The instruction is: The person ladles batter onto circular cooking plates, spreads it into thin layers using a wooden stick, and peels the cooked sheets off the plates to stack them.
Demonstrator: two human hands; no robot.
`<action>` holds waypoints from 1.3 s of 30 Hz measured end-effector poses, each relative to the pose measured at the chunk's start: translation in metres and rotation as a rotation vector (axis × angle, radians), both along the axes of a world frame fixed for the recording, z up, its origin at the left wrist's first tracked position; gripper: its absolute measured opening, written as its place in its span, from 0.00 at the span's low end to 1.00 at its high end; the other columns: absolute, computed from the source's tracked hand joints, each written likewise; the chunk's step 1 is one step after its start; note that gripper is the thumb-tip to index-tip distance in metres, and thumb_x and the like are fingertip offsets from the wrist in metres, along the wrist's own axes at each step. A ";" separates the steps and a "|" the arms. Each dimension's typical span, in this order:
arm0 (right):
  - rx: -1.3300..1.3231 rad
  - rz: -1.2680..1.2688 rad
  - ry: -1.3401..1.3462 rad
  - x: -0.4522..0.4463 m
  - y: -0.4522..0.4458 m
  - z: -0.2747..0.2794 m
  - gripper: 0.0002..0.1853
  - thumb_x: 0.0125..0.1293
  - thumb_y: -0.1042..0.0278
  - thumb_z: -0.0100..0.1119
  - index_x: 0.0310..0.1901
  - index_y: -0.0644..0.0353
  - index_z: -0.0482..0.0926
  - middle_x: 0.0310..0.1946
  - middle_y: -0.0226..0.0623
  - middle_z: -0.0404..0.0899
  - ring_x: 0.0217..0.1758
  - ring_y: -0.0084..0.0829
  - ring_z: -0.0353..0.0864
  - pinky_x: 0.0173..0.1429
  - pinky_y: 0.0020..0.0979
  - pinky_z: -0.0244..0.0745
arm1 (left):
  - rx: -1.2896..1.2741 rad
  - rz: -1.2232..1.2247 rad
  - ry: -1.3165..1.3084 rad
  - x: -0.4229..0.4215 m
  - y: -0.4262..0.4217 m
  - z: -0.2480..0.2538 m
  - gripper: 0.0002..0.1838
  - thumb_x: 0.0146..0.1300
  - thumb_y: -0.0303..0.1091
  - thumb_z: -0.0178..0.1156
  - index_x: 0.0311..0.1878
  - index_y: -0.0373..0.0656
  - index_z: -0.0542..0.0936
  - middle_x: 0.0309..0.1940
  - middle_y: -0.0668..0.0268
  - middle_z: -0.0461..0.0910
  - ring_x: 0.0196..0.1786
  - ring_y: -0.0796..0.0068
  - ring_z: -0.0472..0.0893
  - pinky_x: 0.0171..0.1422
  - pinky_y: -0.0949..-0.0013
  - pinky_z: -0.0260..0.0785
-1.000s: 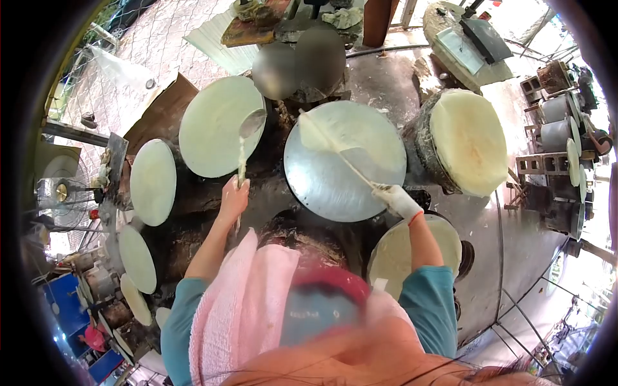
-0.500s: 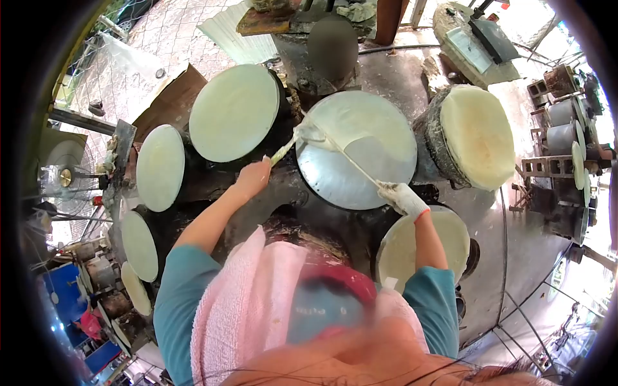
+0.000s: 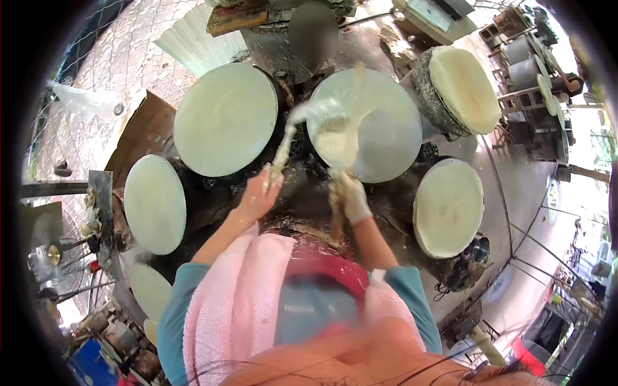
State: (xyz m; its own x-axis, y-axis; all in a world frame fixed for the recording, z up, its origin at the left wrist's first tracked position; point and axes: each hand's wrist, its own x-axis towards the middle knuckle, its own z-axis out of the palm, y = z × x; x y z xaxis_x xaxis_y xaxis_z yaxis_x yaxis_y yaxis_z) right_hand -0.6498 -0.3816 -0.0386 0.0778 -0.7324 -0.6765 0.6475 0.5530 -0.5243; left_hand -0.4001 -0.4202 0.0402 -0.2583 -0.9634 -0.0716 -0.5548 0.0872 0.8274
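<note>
With our left hand's [image 3: 259, 195] fingers wrapped round a ladle [image 3: 288, 140] and our gloved right hand's [image 3: 351, 198] round a stick [image 3: 337, 222], we should sweep lightly and level across the pan [image 3: 391, 141] at one o'clock.

1. Brown cardboard [image 3: 143, 132] stands at left, near pale corrugated sheeting [image 3: 199, 42].
2. Clear plastic [image 3: 87, 100] lies farther left.
3. A fan [image 3: 54, 255] shows at the left edge.
4. Hollow blocks [image 3: 519, 100] sit at right.
5. A blue panel [image 3: 93, 365] appears lower left.
</note>
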 end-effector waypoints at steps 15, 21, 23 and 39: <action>0.200 -0.197 0.628 0.042 0.021 -0.032 0.19 0.71 0.53 0.48 0.38 0.62 0.78 0.21 0.36 0.75 0.23 0.28 0.72 0.30 0.32 0.68 | 0.168 -0.099 0.169 0.057 0.009 0.007 0.11 0.67 0.32 0.57 0.43 0.32 0.76 0.24 0.62 0.74 0.27 0.78 0.68 0.33 0.70 0.63; 0.224 0.208 1.365 -0.015 0.061 -0.048 0.17 0.69 0.53 0.51 0.45 0.59 0.79 0.39 0.53 0.81 0.49 0.54 0.79 0.49 0.45 0.73 | 0.111 -0.087 0.158 -0.002 0.016 0.018 0.10 0.66 0.31 0.58 0.42 0.32 0.76 0.25 0.58 0.75 0.27 0.76 0.69 0.33 0.69 0.65; 0.175 0.091 1.292 -0.061 0.059 -0.059 0.18 0.69 0.51 0.51 0.39 0.61 0.78 0.26 0.45 0.80 0.32 0.42 0.82 0.36 0.40 0.74 | 0.114 -0.087 0.125 -0.024 0.019 0.024 0.10 0.66 0.32 0.57 0.41 0.32 0.76 0.25 0.57 0.74 0.26 0.74 0.70 0.33 0.68 0.65; -0.075 0.241 1.400 -0.172 0.062 -0.027 0.20 0.70 0.52 0.43 0.41 0.62 0.78 0.34 0.57 0.81 0.42 0.56 0.81 0.44 0.52 0.73 | 0.089 0.031 0.064 -0.112 0.063 0.028 0.08 0.66 0.31 0.55 0.38 0.35 0.75 0.21 0.64 0.72 0.25 0.77 0.69 0.32 0.70 0.63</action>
